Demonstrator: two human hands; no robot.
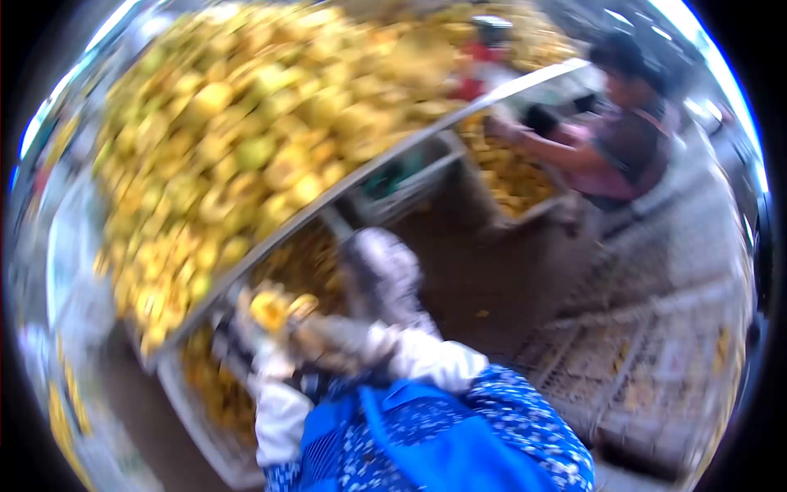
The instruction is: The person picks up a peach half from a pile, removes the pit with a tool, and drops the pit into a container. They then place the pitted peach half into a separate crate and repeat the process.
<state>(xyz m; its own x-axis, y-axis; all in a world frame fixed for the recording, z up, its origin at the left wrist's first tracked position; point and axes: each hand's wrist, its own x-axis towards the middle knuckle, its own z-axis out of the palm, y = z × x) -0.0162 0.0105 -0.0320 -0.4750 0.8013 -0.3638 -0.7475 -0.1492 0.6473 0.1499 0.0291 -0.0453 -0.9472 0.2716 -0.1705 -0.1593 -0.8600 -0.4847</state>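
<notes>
Both my hands are close together over the near edge of a fruit-heaped table, smeared by motion. My left hand [256,332], in a pale glove, is closed around a yellow fruit piece [269,312]. Just to its right, my right hand [328,334] is curled, with its fingertips near the fruit. What it grips, if anything, is too blurred to make out. Beneath my hands stands a pale crate [176,389] with yellow pieces in it. The big heap of yellow fruit [246,139], many of them looking halved, lies beyond the table's metal edge [361,176].
A co-worker [623,139] stands at the right side of the table, arms reaching over a crate of yellow pieces [512,176]. Below the edge sits a grey crate with something green [393,176]. Stacked pale slatted crates [639,369] fill the lower right.
</notes>
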